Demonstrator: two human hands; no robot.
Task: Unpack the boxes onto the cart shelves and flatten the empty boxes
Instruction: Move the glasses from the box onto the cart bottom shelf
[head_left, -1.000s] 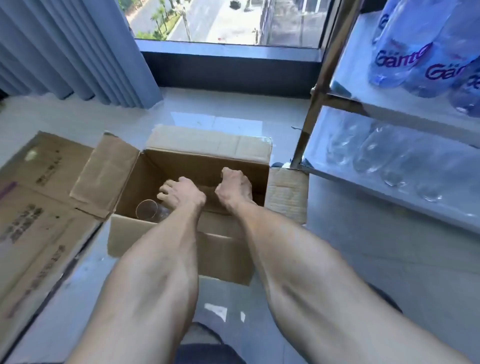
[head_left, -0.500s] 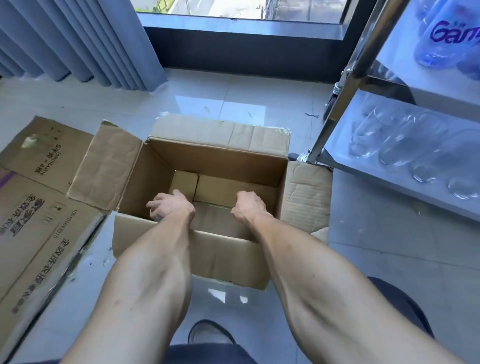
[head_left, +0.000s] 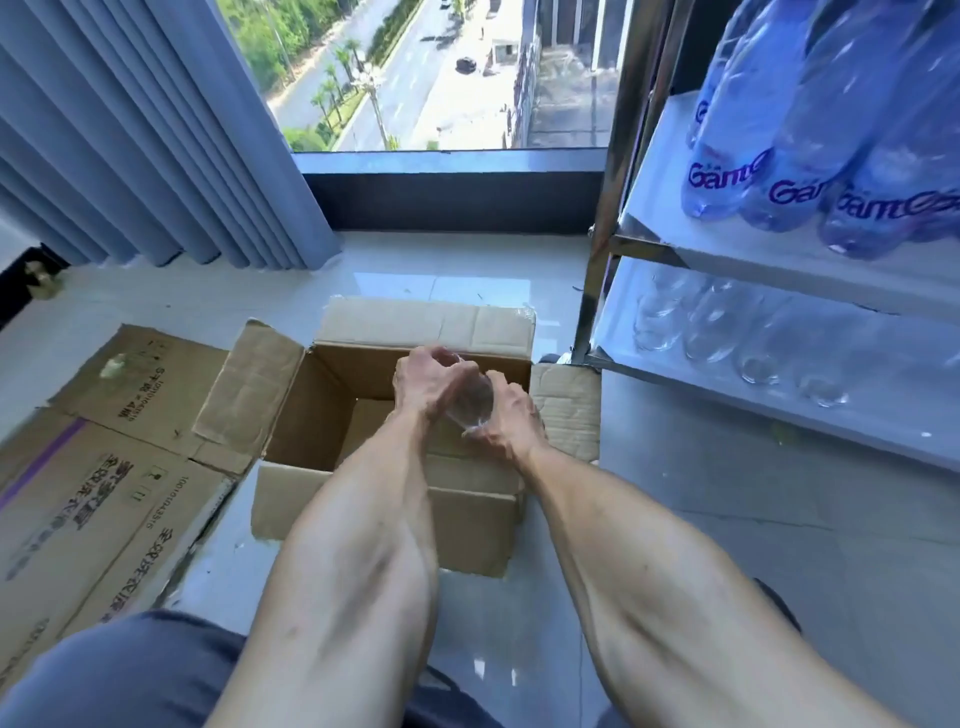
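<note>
An open cardboard box stands on the floor in front of me, flaps spread. Above its opening I hold a clear drinking glass lying tilted between both hands. My left hand grips its far end from the left. My right hand grips its near end from the right. The box's inside shows only bare cardboard where I can see it. To the right is the metal cart; its lower shelf carries several clear glasses and its upper shelf several water bottles.
Flattened printed cardboard lies on the floor left of the box. Grey curtains hang at the back left beside a window. My knee shows at the bottom left. Glossy floor tiles stretch under the cart.
Both hands have come up out of the box with a glass held between them. My view has lifted, showing more of the window and cart.
</note>
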